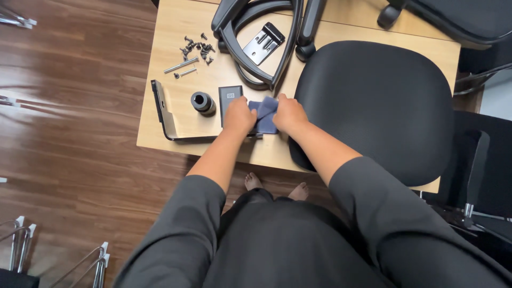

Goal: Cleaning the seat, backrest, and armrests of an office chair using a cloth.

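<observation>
On light wood table (160, 128), over dark plank floor (69, 160): both hands (264, 114) gripping blue cloth (265, 114) beside seat cushion (373, 106).

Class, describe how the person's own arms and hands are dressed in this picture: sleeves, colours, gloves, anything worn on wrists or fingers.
Both arms wear loose dark grey sleeves pushed up near the elbows, leaving the forearms bare. The left hand and right hand are bare: no gloves. No watch, bracelet or ring shows from this view. The sleeves are plain, without visible markings.

Two hands (238, 116) (288, 113) — one blue cloth (265, 114), one seat cushion (376, 106) (black), two long bolts (181, 65).
</observation>
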